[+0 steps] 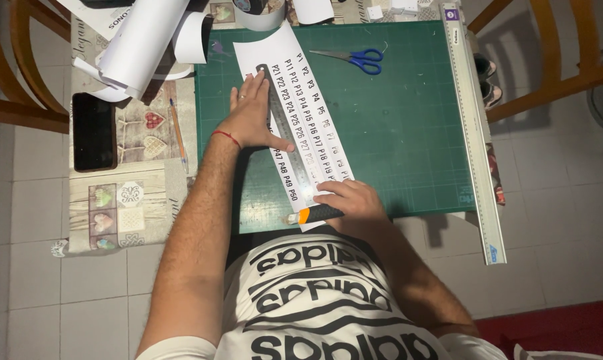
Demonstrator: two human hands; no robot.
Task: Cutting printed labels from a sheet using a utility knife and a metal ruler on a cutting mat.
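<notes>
A white paper strip printed with rows of black labels lies slanted on a green cutting mat. A steel ruler runs along the strip. My left hand lies flat on the ruler and paper, fingers spread, pressing them down. My right hand grips an orange and black utility knife at the near end of the ruler, by the strip's lower edge.
Blue-handled scissors lie at the mat's far side. A long aluminium straightedge runs along the mat's right edge. Rolled white paper, a pencil and a dark phone sit on the left. Wooden chairs flank the table.
</notes>
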